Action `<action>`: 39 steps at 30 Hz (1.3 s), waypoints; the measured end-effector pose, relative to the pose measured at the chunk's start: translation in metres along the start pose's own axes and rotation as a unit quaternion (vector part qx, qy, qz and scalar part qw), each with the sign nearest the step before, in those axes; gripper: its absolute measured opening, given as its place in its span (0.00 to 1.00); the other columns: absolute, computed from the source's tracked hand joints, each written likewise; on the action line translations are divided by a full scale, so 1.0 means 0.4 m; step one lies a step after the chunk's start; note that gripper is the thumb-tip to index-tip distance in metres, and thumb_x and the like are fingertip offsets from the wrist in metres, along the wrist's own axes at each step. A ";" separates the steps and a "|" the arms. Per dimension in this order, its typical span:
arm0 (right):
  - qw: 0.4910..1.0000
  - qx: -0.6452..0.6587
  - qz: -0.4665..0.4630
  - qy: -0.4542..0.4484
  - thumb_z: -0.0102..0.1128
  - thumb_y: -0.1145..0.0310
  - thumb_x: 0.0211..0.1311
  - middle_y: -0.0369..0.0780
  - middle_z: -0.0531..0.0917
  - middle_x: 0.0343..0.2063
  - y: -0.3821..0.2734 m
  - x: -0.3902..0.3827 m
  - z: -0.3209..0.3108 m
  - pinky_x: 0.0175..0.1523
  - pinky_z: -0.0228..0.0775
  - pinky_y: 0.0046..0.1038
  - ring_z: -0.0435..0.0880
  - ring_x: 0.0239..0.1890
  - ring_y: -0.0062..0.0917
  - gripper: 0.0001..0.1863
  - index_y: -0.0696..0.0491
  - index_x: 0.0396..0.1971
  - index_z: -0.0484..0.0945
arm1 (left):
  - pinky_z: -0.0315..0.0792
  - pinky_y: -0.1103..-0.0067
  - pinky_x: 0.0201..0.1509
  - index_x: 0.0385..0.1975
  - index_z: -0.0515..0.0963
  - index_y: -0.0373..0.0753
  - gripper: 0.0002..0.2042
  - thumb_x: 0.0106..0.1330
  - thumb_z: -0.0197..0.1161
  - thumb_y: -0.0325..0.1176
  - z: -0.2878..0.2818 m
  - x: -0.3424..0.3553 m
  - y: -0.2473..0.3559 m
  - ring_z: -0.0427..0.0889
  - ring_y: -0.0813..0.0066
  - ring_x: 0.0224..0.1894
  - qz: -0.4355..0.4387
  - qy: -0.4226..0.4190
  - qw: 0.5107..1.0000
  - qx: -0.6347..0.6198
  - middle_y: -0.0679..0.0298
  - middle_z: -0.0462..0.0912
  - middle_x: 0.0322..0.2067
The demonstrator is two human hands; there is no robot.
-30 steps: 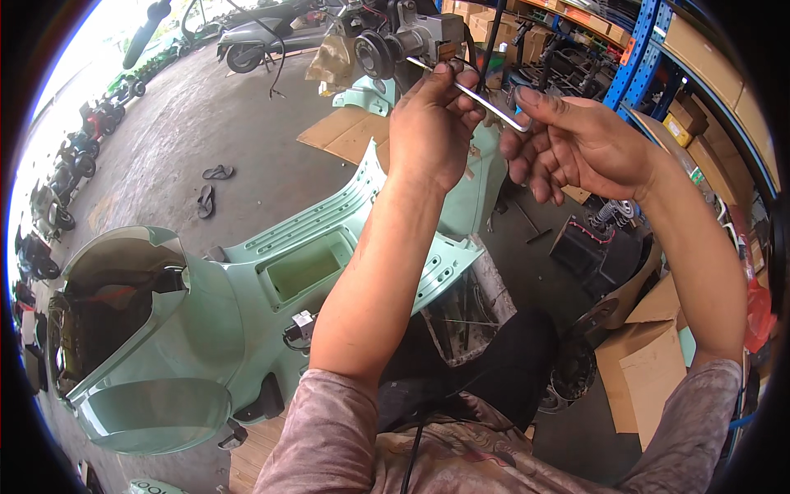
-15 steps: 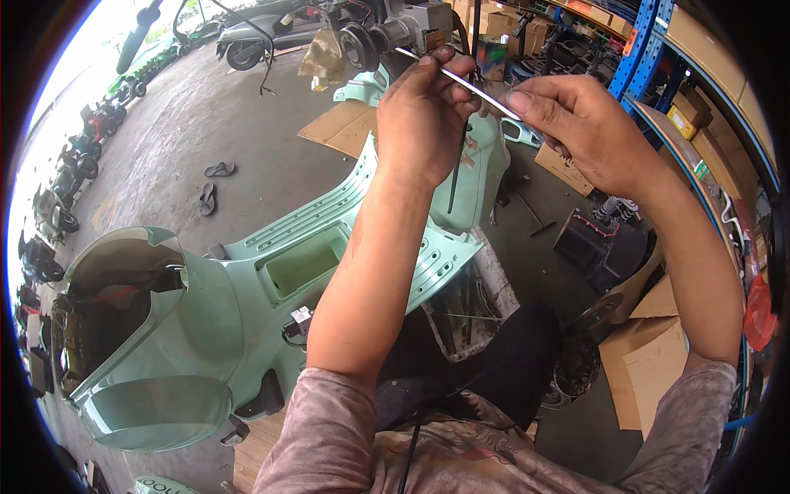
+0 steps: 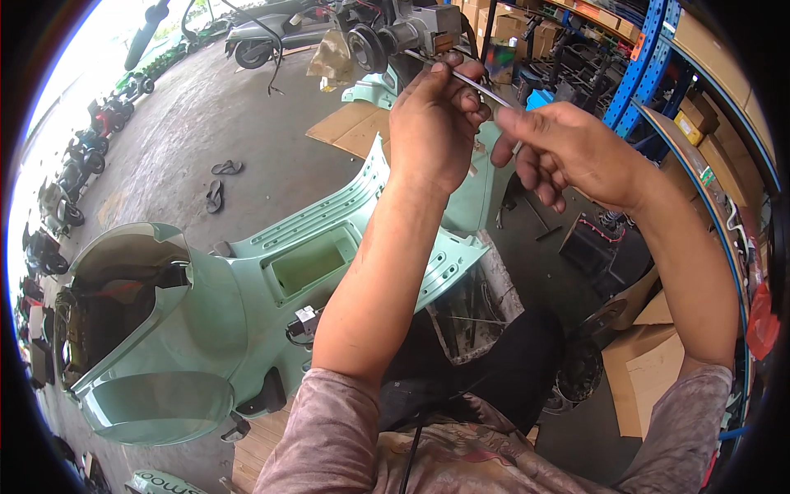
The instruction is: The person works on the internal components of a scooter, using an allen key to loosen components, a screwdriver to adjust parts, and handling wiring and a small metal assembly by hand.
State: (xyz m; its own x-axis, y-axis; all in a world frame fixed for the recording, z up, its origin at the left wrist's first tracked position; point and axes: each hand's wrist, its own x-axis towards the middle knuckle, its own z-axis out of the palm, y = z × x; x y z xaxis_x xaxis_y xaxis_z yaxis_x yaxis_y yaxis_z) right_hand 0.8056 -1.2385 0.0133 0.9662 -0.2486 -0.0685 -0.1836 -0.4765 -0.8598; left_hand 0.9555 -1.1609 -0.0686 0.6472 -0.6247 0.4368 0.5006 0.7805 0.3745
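Note:
A thin metal rod runs slantwise from a grey metal housing at the top toward my right hand. My left hand has its fingers bent around the rod's middle, close under the housing. At the rod's near end is my right hand, fingers apart and loosely curled, with the thumb beside the rod. A pale bit shows between its fingers, too small to make out. A black ribbed wheel-like part sits on the housing's left side. My thumb and fingers hide the rod's near end.
Left of my arms lies a mint-green scooter body shell. Cardboard and a pair of slippers are on the floor. A T-shaped tool and a black box-like part lie to the right, before blue shelving.
The fingers of my right hand have loosened from a pinch on the rod's end and spread downward. My left hand keeps its hold; the whole view has shifted slightly.

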 end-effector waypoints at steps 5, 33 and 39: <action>0.926 -0.308 -0.192 0.107 0.50 0.68 0.64 0.37 0.78 0.16 -0.007 0.006 0.022 0.30 0.75 0.25 0.79 0.20 0.19 0.12 0.57 0.40 0.79 | 0.74 0.75 0.36 0.48 0.69 0.34 0.12 0.74 0.43 0.33 0.016 0.002 0.013 0.75 0.74 0.28 -0.002 0.020 1.000 0.005 0.56 0.82 0.39; 0.984 -0.159 -0.070 -0.040 0.64 0.57 0.58 0.30 0.73 0.17 -0.035 0.094 -0.044 0.27 0.58 0.20 0.68 0.20 0.14 0.14 0.53 0.22 0.80 | 0.59 0.81 0.29 0.35 0.67 0.42 0.10 0.73 0.48 0.41 -0.068 0.103 0.045 0.60 0.80 0.24 -0.017 0.054 0.994 -0.091 0.70 0.66 0.26; 0.967 -0.240 -0.069 -0.053 0.60 0.54 0.62 0.31 0.72 0.21 -0.044 0.055 -0.030 0.32 0.59 0.22 0.69 0.25 0.16 0.17 0.56 0.30 0.79 | 0.62 0.83 0.24 0.35 0.69 0.40 0.12 0.73 0.52 0.43 -0.118 0.123 0.049 0.62 0.82 0.19 -0.039 0.069 0.994 -0.080 0.74 0.63 0.17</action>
State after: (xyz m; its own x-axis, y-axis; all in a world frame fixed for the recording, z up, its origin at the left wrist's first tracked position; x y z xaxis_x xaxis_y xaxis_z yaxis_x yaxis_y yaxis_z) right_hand 0.8280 -1.2457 0.0329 0.9960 -0.0787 -0.0424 -0.0892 -0.8419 -0.5322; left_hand 1.0242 -1.1753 -0.0782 0.6696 -0.6834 0.2909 0.6306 0.7300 0.2636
